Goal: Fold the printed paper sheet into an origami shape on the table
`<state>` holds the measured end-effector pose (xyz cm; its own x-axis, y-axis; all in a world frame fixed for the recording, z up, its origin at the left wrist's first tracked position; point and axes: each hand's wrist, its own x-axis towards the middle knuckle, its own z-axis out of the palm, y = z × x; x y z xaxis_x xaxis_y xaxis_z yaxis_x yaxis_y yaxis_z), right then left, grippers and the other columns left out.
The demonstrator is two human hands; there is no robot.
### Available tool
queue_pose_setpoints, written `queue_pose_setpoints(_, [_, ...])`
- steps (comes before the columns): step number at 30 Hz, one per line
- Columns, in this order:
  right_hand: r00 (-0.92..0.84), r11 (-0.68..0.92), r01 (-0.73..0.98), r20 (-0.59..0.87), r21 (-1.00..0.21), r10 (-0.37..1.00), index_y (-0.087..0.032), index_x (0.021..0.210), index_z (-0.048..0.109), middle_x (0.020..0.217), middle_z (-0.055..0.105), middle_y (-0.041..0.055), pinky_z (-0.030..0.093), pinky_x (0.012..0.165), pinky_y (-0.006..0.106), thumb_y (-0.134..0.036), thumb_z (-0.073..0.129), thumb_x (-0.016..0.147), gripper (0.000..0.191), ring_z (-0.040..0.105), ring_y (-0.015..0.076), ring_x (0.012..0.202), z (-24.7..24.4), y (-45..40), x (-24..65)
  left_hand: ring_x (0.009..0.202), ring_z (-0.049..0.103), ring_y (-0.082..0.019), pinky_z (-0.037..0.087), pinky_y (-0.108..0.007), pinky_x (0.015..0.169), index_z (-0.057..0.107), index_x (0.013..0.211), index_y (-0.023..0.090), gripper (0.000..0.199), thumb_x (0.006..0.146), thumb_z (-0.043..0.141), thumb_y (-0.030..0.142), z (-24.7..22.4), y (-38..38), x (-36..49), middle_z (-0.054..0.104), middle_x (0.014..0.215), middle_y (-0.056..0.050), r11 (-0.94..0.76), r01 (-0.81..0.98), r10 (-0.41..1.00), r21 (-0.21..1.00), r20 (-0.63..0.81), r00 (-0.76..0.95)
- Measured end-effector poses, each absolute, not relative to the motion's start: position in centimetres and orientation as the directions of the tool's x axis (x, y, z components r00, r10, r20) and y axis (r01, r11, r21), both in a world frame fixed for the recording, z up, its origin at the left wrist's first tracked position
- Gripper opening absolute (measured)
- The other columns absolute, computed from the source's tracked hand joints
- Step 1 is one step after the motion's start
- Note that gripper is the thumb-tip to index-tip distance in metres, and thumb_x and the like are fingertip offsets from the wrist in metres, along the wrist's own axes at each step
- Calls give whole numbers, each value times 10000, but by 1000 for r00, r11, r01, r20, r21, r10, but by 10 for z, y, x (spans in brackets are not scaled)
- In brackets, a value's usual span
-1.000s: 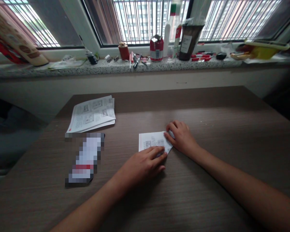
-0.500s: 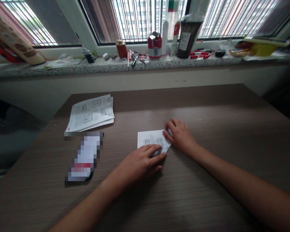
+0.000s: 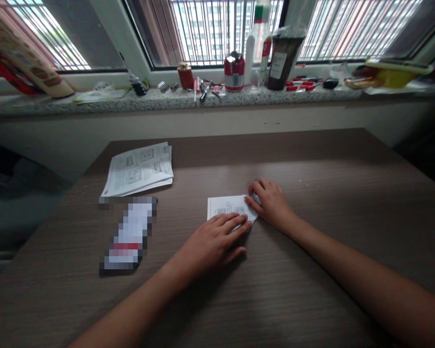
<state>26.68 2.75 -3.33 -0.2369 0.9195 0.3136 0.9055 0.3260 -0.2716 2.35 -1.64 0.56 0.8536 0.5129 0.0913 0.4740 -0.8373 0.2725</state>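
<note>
A small folded sheet of printed paper [image 3: 223, 204] lies on the brown table between my hands. Its lower edge is covered by my left hand [image 3: 215, 241], whose fingers stretch out flat over it, slightly spread. My right hand [image 3: 271, 202] is at the paper's right end, with curled fingers and thumb closed on the corner there. That corner is mostly hidden under the fingers. A slanted fold edge shows just below them.
Stacked printed sheets [image 3: 139, 169] lie at the table's back left, above a blurred-out phone [image 3: 128, 234]. Along the granite windowsill [image 3: 159, 104] stand a red can [image 3: 234, 72], a dark cup [image 3: 283, 63], a clear bottle [image 3: 253, 53] and small tools.
My left hand has slid slightly up over the paper, its fingers straighter. My right hand keeps its place at the corner. The whole view has shifted a little.
</note>
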Motion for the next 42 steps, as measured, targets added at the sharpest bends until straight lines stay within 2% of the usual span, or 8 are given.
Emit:
queue_pose_setpoints(12, [-241, 337, 896, 322, -289, 916, -236, 1043, 611, 1051, 617, 103, 425, 808, 399, -389, 601, 997, 160, 551, 295, 947, -34, 27, 268, 1425, 471, -302, 395, -460, 1188, 478, 1522, 216, 530, 1041, 577, 415, 6, -17, 24, 531, 1537, -106, -845, 473, 509, 250, 104, 854])
queue_pose_setpoints(19, [-254, 357, 879, 324, -316, 911, -234, 1049, 634, 1056, 630, 108, 454, 869, 427, -380, 575, 1017, 161, 561, 297, 984, -25, 24, 269, 1408, 485, -302, 396, -464, 1179, 467, 1528, 236, 526, 1048, 561, 430, 7, -18, 24, 519, 1546, -95, -835, 486, 522, 258, 96, 847])
queue_pose_setpoints(23, [-288, 407, 876, 395, -260, 873, -212, 1213, 648, 1225, 645, 146, 442, 1013, 508, -378, 555, 1034, 262, 542, 342, 1171, -9, 10, 275, 1420, 472, -298, 387, -459, 1185, 459, 1533, 240, 525, 1050, 562, 421, 5, -18, 24, 494, 1569, -90, -837, 483, 522, 260, 108, 846])
queue_pose_setpoints(25, [-386, 499, 830, 388, -251, 837, -203, 1287, 636, 1287, 646, 145, 445, 1063, 502, -364, 529, 1051, 305, 555, 318, 1206, -2, -4, 281, 1418, 473, -298, 385, -458, 1188, 454, 1537, 238, 533, 1049, 564, 422, 4, -18, 24, 493, 1570, -90, -838, 482, 521, 257, 114, 846])
queue_pose_setpoints(28, [-562, 631, 742, 304, -226, 769, -213, 1424, 573, 1420, 615, 137, 457, 1112, 495, -352, 499, 1069, 389, 552, 296, 1302, -1, -31, 292, 1419, 473, -301, 387, -464, 1190, 449, 1543, 228, 544, 1050, 556, 431, 3, -18, 23, 504, 1558, -100, -837, 483, 522, 256, 108, 846])
queue_pose_setpoints(31, [-663, 701, 687, 227, -192, 713, -246, 1552, 455, 1555, 531, 102, 417, 1183, 523, -339, 497, 1072, 490, 479, 292, 1433, -10, -53, 301, 1422, 470, -304, 394, -465, 1191, 458, 1540, 216, 554, 1044, 559, 441, 3, -18, 24, 508, 1554, -108, -835, 484, 522, 260, 99, 847])
queue_pose_setpoints(36, [-695, 709, 681, 141, -186, 705, -221, 1641, 295, 1651, 395, 103, 377, 1232, 514, -319, 489, 1077, 605, 384, 281, 1515, -21, -64, 307, 1426, 472, -299, 405, -466, 1193, 455, 1548, 223, 563, 1039, 573, 433, 6, -16, 22, 498, 1572, -101, -836, 477, 513, 273, 77, 855])
queue_pose_setpoints(42, [-682, 695, 685, 140, -220, 717, -261, 1644, 285, 1647, 399, 78, 372, 1238, 529, -348, 513, 1070, 624, 386, 274, 1515, -23, -64, 306, 1434, 471, -300, 418, -482, 1187, 494, 1522, 254, 542, 1024, 611, 433, 9, -12, 16, 477, 1592, -93, -854, 427, 466, 297, 72, 882])
